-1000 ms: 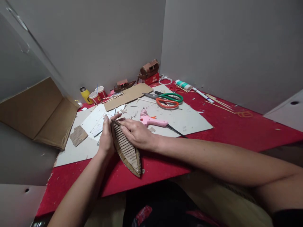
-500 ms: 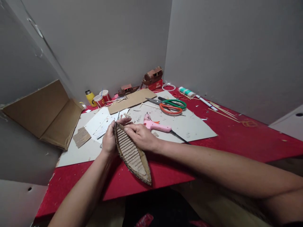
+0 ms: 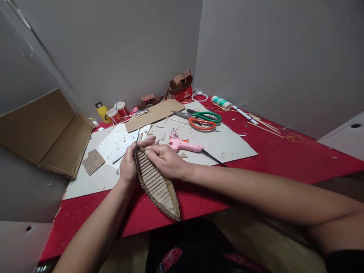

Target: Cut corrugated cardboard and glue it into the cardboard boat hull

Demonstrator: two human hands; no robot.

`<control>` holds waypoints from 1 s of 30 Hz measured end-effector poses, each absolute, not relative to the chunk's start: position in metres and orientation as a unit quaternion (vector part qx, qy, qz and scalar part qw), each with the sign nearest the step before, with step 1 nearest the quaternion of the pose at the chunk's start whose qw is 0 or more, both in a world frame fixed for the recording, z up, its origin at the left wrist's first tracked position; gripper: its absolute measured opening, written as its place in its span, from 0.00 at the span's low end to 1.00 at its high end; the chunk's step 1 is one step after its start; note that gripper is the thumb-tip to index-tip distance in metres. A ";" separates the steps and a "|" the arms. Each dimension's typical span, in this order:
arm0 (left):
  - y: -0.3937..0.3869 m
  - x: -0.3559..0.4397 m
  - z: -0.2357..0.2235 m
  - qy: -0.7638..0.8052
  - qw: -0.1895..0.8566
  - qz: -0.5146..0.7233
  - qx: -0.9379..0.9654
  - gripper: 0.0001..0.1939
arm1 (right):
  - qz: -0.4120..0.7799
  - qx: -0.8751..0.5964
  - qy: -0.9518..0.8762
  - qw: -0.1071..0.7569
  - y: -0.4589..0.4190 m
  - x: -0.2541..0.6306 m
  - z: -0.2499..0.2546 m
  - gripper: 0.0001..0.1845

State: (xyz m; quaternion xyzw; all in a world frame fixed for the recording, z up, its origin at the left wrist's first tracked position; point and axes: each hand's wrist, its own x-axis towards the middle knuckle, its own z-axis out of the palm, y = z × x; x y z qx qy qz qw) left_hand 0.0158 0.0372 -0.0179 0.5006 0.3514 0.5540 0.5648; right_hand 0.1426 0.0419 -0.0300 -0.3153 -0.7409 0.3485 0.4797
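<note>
A cardboard boat hull (image 3: 155, 180) with a ribbed corrugated floor is held over the front of the table, its far tip up between my hands and its near tip pointing toward me. My left hand (image 3: 128, 163) is closed on the hull's left side by the far tip. From the right, my right hand (image 3: 167, 161) grips the rim near that same tip, thumb on the inner edge. Some fingers are hidden beneath the hull. Just beyond my right hand lies a pink glue gun (image 3: 186, 145) with a dark cord.
Scissors with green and orange handles (image 3: 203, 121) lie on a white board (image 3: 233, 149). Behind are a cardboard strip (image 3: 155, 115), paper cups (image 3: 114, 115), a yellow bottle (image 3: 102, 113) and two model boats (image 3: 180, 82). A folded cardboard piece (image 3: 54, 140) stands left; thin sticks (image 3: 265, 125) lie right.
The whole view has shifted slightly, so the table things appear a little further left and higher. Both hands keep their hold on the hull, which has barely moved.
</note>
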 end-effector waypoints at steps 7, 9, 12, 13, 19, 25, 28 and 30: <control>0.031 0.022 -0.013 0.310 0.593 0.605 0.432 0.15 | 0.342 -0.303 -0.751 0.476 0.037 0.144 -0.022 0.16; 0.031 0.023 -0.013 0.297 0.605 0.609 0.418 0.14 | 0.343 -0.300 -0.755 0.472 0.035 0.145 -0.020 0.16; 0.031 0.022 -0.012 0.312 0.590 0.619 0.414 0.14 | 0.346 -0.291 -0.762 0.463 0.034 0.148 -0.017 0.18; 0.032 0.022 -0.013 0.322 0.580 0.624 0.414 0.14 | 0.348 -0.290 -0.767 0.455 0.034 0.149 -0.015 0.18; 0.036 0.018 -0.023 0.364 0.487 0.656 0.448 0.14 | 0.339 -0.353 -0.792 0.365 0.027 0.155 0.003 0.24; 0.034 0.021 -0.027 0.381 0.443 0.665 0.465 0.13 | 0.245 -0.397 -0.854 0.232 0.010 0.159 0.013 0.44; 0.033 0.021 -0.025 0.376 0.431 0.679 0.460 0.14 | 0.187 -0.405 -0.866 0.223 0.007 0.161 0.013 0.44; 0.032 0.020 -0.023 0.368 0.423 0.694 0.452 0.14 | 0.169 -0.411 -0.868 0.222 0.008 0.162 0.012 0.38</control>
